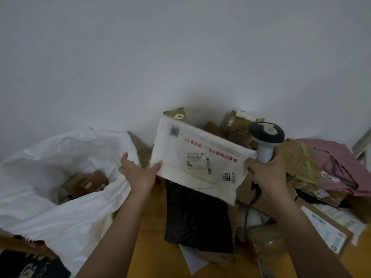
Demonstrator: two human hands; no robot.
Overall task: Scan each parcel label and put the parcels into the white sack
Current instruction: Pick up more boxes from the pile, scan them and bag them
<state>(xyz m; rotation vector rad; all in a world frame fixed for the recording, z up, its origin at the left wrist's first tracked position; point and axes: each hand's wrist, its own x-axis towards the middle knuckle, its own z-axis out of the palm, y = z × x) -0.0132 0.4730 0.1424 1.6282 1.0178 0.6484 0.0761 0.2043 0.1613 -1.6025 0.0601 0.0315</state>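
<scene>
A flat white parcel [197, 159] with red print and a black barcode label hangs in the air at centre. My left hand [140, 170] holds its lower left edge, thumb on top. My right hand [265, 171] grips the handle of a grey-and-white barcode scanner [266, 137] and also pinches the parcel's right edge. The scanner head points up and away from the label. The white sack [60, 177] stands open at the left, with brown cardboard boxes [86, 183] inside.
A black bag parcel [198, 215] lies on the wooden table [152, 227] under the held parcel. Brown boxes [236, 125] stack against the white wall behind. A pink mailer [337, 163] and taped brown parcels [301, 167] pile at the right.
</scene>
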